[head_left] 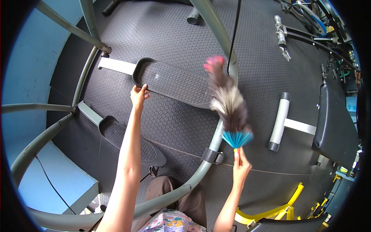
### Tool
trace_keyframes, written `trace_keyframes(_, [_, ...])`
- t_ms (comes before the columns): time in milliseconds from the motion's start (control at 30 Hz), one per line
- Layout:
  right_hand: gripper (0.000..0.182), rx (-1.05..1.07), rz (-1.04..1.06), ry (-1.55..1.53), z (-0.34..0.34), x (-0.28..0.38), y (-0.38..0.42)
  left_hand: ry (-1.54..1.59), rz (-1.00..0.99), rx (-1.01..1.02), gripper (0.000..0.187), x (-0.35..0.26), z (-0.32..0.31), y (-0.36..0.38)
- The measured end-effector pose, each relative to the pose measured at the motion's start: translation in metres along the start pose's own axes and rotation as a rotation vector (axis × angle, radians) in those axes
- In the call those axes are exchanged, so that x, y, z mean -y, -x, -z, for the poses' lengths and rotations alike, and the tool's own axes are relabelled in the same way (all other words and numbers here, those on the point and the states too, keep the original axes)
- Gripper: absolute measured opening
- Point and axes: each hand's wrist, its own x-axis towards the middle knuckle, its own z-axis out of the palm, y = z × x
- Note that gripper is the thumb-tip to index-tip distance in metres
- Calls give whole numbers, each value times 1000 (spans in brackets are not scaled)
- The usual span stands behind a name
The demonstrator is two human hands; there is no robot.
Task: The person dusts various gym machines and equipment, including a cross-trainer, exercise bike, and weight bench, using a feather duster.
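Observation:
A feather duster (pixel 230 102) with pink, white, dark and blue feathers is in my right hand (pixel 241 166), fingers closed round its short handle. Its feathers are blurred and overlap the far end of a black elliptical foot pedal (pixel 174 82). At the pedal's near rim my left hand (pixel 138 96) is closed on the edge, thumb and fingertips on it. The pedal has a dotted tread and a raised lip, and sits on a white metal arm (pixel 118 65). Lower down, a second foot pedal (pixel 116 133) lies partly behind my left forearm.
A grey tubular frame (pixel 199 174) curves round the pedals and passes in front of my legs. A dark cable (pixel 234 34) hangs at the top. To the right are a white bench foot (pixel 279 121), a black padded seat (pixel 334 116) and a yellow metal frame (pixel 270 212).

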Motion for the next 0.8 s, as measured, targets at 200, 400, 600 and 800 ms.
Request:
trace_keyframes(200, [31, -102, 75, -182, 14, 61, -74, 128, 61, -16, 18, 11, 5, -10])
trace_keyframes(400, [31, 5, -31, -129, 13, 38, -53, 441, 153, -33, 17, 8, -10, -13])
trace_keyframes(600, [31, -71, 195, -91, 1, 27, -61, 562, 200, -45, 21, 15, -2, -13])
trace_keyframes(800, [30, -112, 74, -243, 26, 96, -66, 699, 186, -146, 54, 22, -1, -19])
